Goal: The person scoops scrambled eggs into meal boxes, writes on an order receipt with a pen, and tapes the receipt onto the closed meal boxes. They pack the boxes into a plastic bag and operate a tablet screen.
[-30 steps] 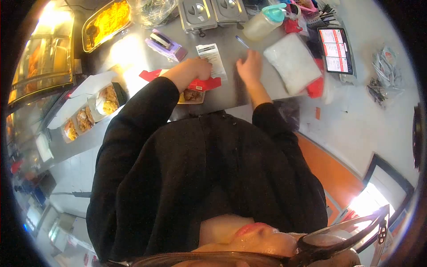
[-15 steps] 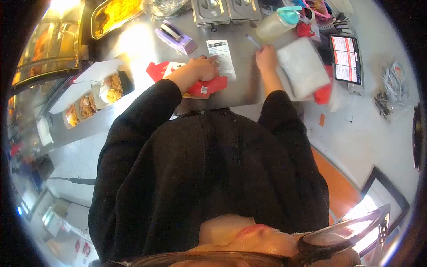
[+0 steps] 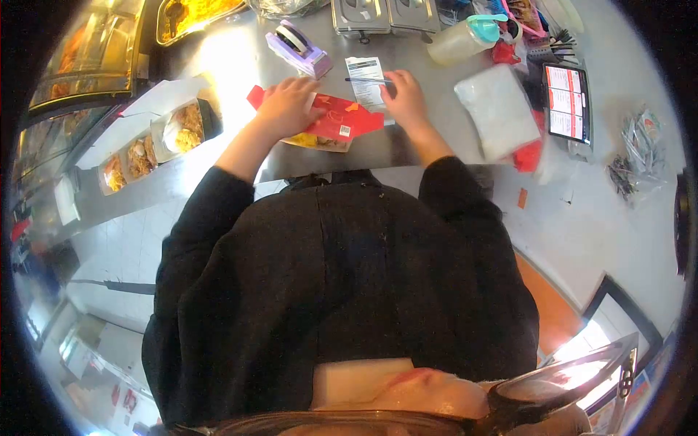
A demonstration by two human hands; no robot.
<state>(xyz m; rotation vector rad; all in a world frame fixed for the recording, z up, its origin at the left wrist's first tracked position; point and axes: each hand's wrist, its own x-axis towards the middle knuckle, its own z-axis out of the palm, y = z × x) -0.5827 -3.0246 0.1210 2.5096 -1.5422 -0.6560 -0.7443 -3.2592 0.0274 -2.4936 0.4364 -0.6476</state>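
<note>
My left hand lies with spread fingers on a red cardboard food box, which has a small printed code on its flap. Yellowish food shows at the box's near edge. Between the fingers of my right hand is a slim pen, lying across a printed receipt just beyond the box. The lower part of the receipt is partly covered by the box and my hand. A purple tape dispenser stands behind my left hand.
Open boxes of fried food sit at left by a glass display case. Lidded steel pans and a turquoise-capped bottle are at the back. A stack of white bags and a tablet lie right.
My right hand has moved left with the pen, from the bare counter to the receipt. My left hand has shifted left and spread its fingers over the red box.
</note>
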